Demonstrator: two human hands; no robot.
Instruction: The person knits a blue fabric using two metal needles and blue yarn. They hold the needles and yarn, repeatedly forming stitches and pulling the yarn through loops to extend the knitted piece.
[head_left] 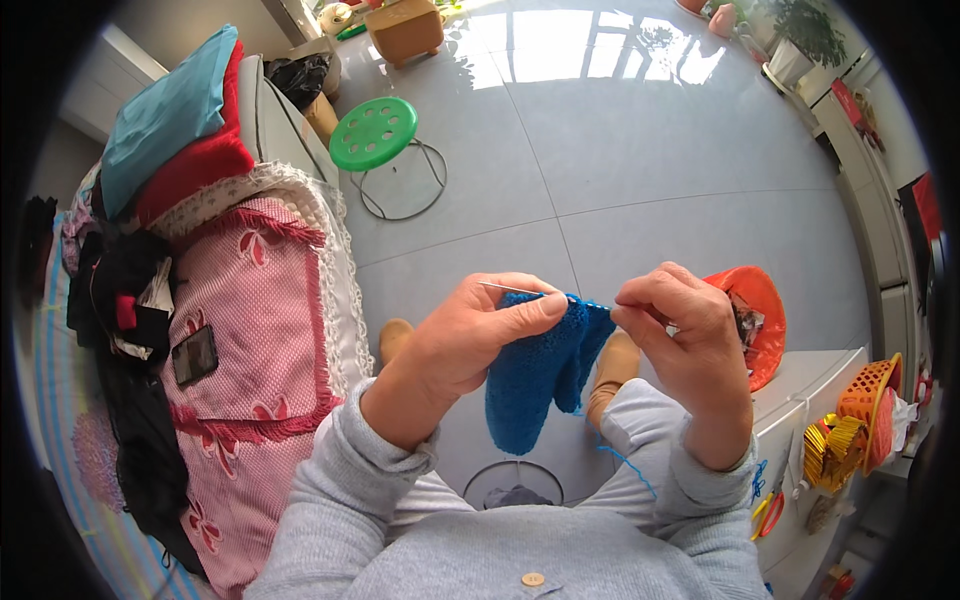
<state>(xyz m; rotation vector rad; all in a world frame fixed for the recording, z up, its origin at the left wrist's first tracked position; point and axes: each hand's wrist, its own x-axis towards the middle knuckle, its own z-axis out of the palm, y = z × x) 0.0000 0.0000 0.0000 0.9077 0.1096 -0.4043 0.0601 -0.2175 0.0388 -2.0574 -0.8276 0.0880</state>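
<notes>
A blue knitted piece (522, 390) hangs in folds between my hands, above my lap. My left hand (478, 335) is closed on its top left edge, the thumb lying across the stitches. From under that thumb a thin metal knitting needle (498, 287) sticks out to the left. My right hand (690, 325) pinches thumb and forefinger together at the right end of the row of stitches, where a needle runs into the fingertips; its end is hidden there. A loose strand of blue yarn (628, 462) trails over my right thigh.
To the left, a bed or couch with a pink cover (265, 340) bears a phone (195, 356) and dark clothes. A green stool (373, 134) stands ahead. Right of me are an orange bag (765, 330), an orange basket (868, 388) and scissors (768, 512) on a white surface.
</notes>
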